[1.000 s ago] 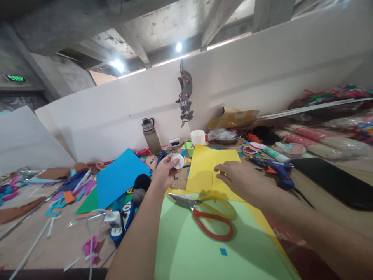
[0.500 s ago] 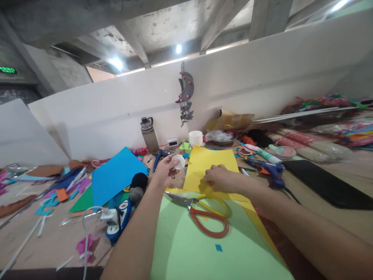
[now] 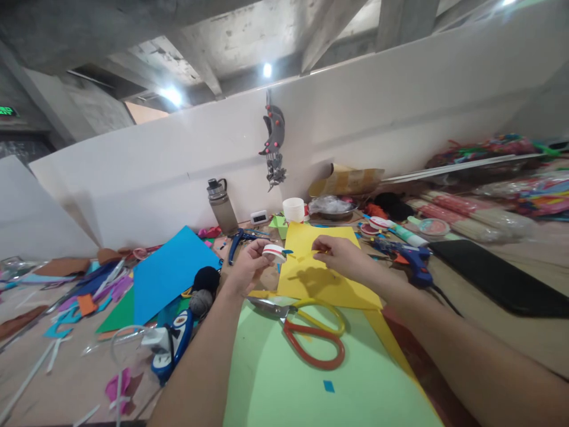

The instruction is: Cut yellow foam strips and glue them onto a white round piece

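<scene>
White roll [image 3: 274, 253] is pinched in the left hand [image 3: 247, 267].

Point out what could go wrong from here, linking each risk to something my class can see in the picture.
1. The white disc is pinched in the left grip above the table, so it might slip and drop.
2. The scissors lie with their tips toward the left forearm; lowering that arm could bring it against them.
3. The glue gun's cord runs near the right forearm, so it might get snagged.
</scene>
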A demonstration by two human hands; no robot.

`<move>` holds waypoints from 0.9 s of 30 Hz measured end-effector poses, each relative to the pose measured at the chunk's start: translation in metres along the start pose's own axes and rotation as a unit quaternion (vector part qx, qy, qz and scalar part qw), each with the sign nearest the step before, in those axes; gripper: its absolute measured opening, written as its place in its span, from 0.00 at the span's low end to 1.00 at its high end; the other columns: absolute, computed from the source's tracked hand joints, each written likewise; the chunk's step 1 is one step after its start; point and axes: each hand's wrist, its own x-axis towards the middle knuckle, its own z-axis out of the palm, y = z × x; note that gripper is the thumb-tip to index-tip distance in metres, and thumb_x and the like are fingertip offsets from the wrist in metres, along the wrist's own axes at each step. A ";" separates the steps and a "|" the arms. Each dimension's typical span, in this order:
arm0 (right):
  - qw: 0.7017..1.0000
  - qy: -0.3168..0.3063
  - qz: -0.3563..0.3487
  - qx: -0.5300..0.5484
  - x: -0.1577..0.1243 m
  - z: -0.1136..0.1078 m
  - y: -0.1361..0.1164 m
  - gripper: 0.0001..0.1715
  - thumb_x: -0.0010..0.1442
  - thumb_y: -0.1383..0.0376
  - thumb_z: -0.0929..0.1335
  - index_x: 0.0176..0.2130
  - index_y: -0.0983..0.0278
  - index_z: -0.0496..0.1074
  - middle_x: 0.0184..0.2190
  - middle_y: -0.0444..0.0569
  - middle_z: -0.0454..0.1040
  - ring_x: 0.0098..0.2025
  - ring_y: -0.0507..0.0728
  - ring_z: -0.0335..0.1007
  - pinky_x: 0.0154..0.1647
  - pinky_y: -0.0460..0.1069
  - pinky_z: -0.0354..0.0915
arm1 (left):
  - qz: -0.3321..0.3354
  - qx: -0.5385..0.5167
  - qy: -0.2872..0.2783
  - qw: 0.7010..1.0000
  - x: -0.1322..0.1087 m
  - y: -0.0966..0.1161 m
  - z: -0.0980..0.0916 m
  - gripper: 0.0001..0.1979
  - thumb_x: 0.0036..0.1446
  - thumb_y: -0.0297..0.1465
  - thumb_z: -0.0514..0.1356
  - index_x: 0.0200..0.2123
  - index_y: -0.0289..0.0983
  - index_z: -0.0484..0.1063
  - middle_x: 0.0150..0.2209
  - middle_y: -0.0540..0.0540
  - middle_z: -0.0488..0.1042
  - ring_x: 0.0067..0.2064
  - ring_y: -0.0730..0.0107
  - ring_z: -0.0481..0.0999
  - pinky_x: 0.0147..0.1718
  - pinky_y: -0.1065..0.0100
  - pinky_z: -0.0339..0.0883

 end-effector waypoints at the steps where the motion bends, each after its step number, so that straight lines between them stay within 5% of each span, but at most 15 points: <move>1: 1.000 0.007 0.006 0.011 0.000 0.001 0.001 0.06 0.58 0.64 0.63 0.35 0.63 0.69 0.30 0.45 0.75 0.29 0.52 0.69 0.29 0.45 0.59 | -0.001 0.007 -0.004 1.000 0.000 0.000 0.000 0.18 0.39 0.28 0.71 0.36 0.35 0.72 0.31 0.49 0.76 0.32 0.74 0.75 0.30 0.75 0.68; 9: 0.999 0.027 0.016 0.013 0.006 0.017 0.001 0.06 0.55 0.65 0.67 0.36 0.64 0.72 0.33 0.48 0.76 0.34 0.54 0.71 0.34 0.46 0.62 | -0.008 0.054 -0.018 0.998 0.001 -0.002 0.003 0.16 0.42 0.30 0.71 0.36 0.34 0.73 0.33 0.48 0.76 0.33 0.74 0.74 0.30 0.75 0.66; 13: 0.997 0.065 0.019 -0.032 0.003 0.015 -0.005 0.18 0.52 0.63 0.71 0.44 0.64 0.72 0.45 0.55 0.73 0.47 0.61 0.68 0.45 0.51 0.62 | -0.007 0.057 -0.008 0.998 0.003 -0.001 0.004 0.15 0.43 0.32 0.70 0.35 0.35 0.73 0.33 0.48 0.76 0.33 0.74 0.74 0.30 0.75 0.66; 16: 0.995 0.086 0.014 -0.040 -0.001 -0.004 -0.011 0.17 0.58 0.61 0.67 0.47 0.64 0.70 0.45 0.54 0.74 0.44 0.58 0.70 0.43 0.49 0.62 | -0.004 0.047 -0.001 0.999 0.003 0.000 0.005 0.16 0.42 0.32 0.71 0.34 0.34 0.72 0.32 0.48 0.77 0.32 0.74 0.75 0.29 0.75 0.66; 21: 0.984 0.117 0.035 -0.127 -0.019 -0.055 -0.004 0.11 0.61 0.60 0.63 0.38 0.64 0.72 0.37 0.51 0.77 0.37 0.57 0.71 0.35 0.48 0.60 | 0.017 0.030 0.012 0.999 0.003 -0.002 0.005 0.16 0.40 0.32 0.72 0.33 0.35 0.72 0.32 0.49 0.77 0.32 0.74 0.75 0.31 0.74 0.67; 27: 0.929 0.092 0.194 -0.302 -0.061 -0.081 0.065 0.16 0.60 0.54 0.62 0.32 0.64 0.69 0.31 0.61 0.75 0.34 0.65 0.72 0.29 0.52 0.56 | 0.155 0.124 0.001 0.980 0.004 -0.004 0.004 0.13 0.43 0.31 0.70 0.34 0.37 0.74 0.36 0.46 0.77 0.38 0.69 0.75 0.39 0.68 0.68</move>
